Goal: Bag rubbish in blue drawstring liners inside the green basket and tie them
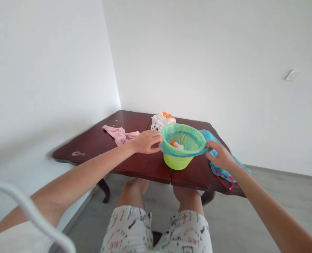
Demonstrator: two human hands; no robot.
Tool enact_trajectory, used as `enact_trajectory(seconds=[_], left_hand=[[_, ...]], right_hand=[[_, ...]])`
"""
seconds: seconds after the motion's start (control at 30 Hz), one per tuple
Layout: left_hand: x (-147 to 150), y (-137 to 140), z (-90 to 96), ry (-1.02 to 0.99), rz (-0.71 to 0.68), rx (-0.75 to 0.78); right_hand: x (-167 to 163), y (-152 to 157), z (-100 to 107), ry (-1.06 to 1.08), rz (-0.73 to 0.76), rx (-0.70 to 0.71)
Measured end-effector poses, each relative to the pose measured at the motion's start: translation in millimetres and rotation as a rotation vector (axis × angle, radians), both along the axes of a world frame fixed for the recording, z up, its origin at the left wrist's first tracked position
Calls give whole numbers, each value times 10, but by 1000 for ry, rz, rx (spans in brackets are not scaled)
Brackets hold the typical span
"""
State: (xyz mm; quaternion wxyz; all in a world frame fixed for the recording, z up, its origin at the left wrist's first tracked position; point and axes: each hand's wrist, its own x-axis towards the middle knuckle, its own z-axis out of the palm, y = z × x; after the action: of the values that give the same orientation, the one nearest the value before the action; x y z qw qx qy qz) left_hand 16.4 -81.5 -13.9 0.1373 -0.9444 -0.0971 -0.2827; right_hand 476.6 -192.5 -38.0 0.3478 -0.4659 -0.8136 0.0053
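Note:
A yellow-green plastic basket [178, 162] stands upright near the front of the table. Thin blue see-through plastic, like a bag [192, 153], lies over its rim and sags inside. At the left of the rim, my left hand [148, 141] pinches the blue plastic's edge. My right hand [220, 156] grips the same edge on the right, pulling it out a little past the rim. Inside the basket sits a small orange and white item [177, 144], its kind unclear. Beside my right hand lies a blue drawstring bag [225, 171] with a pink cord.
Behind the basket is a crumpled white and orange plastic bag [162, 121]. A pink cloth [119, 135] lies left of it on the dark red wooden table [142, 165]. A small clear scrap [78, 153] is near the left edge. White walls [211, 59] border the table.

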Motion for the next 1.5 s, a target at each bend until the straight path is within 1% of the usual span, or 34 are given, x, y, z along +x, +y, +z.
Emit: enact_trajectory(seconds=[0.07, 0.13, 0.2, 0.27, 0.37, 0.43, 0.53, 0.63, 0.73, 0.83, 0.9, 0.97, 1.07, 1.2, 1.27, 1.33, 1.4, 1.5], left_hand=[[69, -186, -183, 8, 1, 83], [123, -338, -377, -21, 66, 143], [149, -426, -533, -71, 144, 158], [154, -455, -629, -94, 187, 149], [145, -438, -671, -85, 205, 135], [135, -414, -659, -51, 180, 111], [109, -371, -612, -11, 127, 32], [80, -310, -515, -9, 145, -59], [93, -232, -333, -15, 165, -119], [156, -166, -106, -39, 152, -184], [199, -151, 19, -46, 129, -239], [226, -166, 92, -47, 74, -282], [229, -215, 98, -23, -16, -287], [200, -239, 54, 6, -68, -282], [196, -220, 57, -16, -107, -337], [208, -189, 71, -36, -142, -412], [238, -162, 78, -67, -161, -491], [305, -142, 57, -138, -157, -617]], right_hand=[[-42, -70, 21, -52, 27, -44], [-76, -145, 21, -120, 27, -105], [-97, -207, 15, -175, 25, -173], [-111, -255, 25, -199, 50, -236], [-129, -312, 91, -174, 83, -286], [-125, -335, 155, -144, 87, -302], [-80, -336, 238, -101, 52, -317], [-32, -299, 305, -79, -10, -289], [-38, -239, 386, -65, -36, -278], [-78, -167, 475, -29, -19, -278], [-96, -124, 518, -7, 14, -294], [-97, -99, 537, 5, 45, -330], [-79, -118, 528, 6, 65, -368], [-75, -221, 532, -39, 92, -394], [-95, -273, 576, -66, 106, -419], [-133, -315, 646, -59, 130, -481], [-182, -341, 722, -7, 172, -577], [-244, -353, 796, 125, 217, -713]])
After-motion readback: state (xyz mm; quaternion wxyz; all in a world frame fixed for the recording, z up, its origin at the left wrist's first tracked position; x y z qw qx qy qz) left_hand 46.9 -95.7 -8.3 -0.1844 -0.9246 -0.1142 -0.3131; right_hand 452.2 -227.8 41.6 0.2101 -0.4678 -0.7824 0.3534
